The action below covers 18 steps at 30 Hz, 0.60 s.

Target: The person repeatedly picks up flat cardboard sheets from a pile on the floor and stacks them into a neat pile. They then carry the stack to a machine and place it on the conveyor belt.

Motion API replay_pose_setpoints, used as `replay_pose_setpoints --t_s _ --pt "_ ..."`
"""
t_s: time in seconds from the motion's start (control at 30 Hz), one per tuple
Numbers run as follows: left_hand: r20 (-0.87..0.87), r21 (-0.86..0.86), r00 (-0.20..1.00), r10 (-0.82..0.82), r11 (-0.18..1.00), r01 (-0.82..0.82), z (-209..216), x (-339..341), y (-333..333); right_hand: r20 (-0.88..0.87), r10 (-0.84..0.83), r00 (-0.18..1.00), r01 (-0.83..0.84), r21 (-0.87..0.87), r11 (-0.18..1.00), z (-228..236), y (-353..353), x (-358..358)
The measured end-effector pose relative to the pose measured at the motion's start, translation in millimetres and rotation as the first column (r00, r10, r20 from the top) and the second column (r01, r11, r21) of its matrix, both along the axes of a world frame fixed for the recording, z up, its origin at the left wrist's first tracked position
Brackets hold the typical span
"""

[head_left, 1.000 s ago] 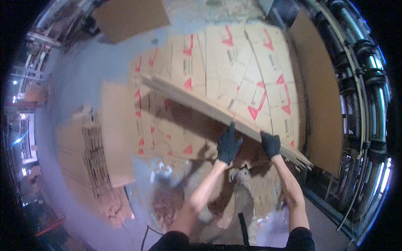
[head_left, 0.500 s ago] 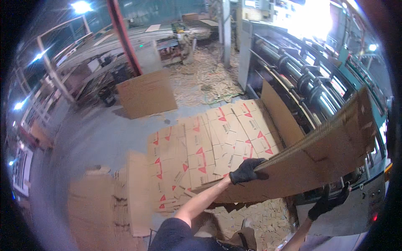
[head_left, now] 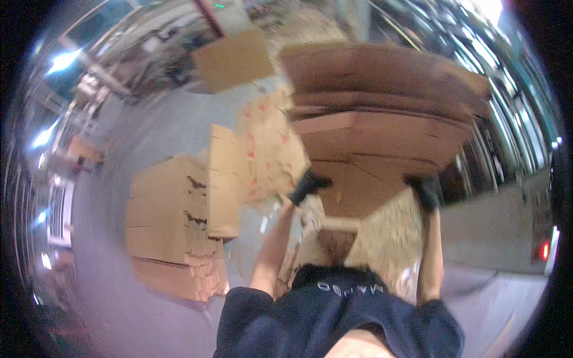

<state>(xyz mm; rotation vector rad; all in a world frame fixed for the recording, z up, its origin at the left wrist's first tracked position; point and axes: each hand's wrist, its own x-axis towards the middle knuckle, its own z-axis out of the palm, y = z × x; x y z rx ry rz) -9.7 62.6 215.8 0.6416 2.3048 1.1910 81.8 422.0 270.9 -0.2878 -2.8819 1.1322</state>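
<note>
Between my two gloved hands I hold a stack of brown cardboard sheets (head_left: pixel 370 140), broad and creased across, fanning out away from me. My left hand (head_left: pixel 309 186), in a black glove, grips its near left edge. The right hand (head_left: pixel 424 191), gloved alike, is closed at the near right edge. The sheets hide most of my fingertips and part of the printed cardboard (head_left: pixel 268 143) with red marks lying beyond on the left. Motion blurs the picture.
On the left stands a pile of folded cardboard (head_left: pixel 164 221), an upright sheet (head_left: pixel 224 179) beside it. Another board (head_left: pixel 234 61) leans farther off. A machine (head_left: pixel 501 227) with a red light runs along the right. Cardboard scraps (head_left: pixel 391 238) litter the floor by my legs.
The sheets have swung from the machine side to in front of me and now lie broad side up. My right hand, apart from them before, now grips them. The view has turned downward.
</note>
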Motion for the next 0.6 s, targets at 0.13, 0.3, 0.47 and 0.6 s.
replay_pose_setpoints --t_s 0.13,0.3,0.47,0.6 --pt "-0.496 0.116 0.865 -0.073 0.982 0.149 -25 44 -14 -0.059 0.177 0.982 -0.186 -0.402 0.897 -36 1 19" --pt "0.402 0.286 0.906 0.130 0.923 -0.259 -46 71 9 0.155 0.128 0.980 0.031 -0.744 0.667 -81 0 22" --pt "0.325 0.561 0.926 0.190 0.750 -0.351 -90 78 28 -0.001 0.126 0.992 -0.106 -0.541 0.834 -45 -8 44" --pt "0.329 0.520 0.921 0.208 0.775 -0.360 -132 70 36 -0.462 0.119 0.879 -0.070 0.122 0.990 30 -26 48"
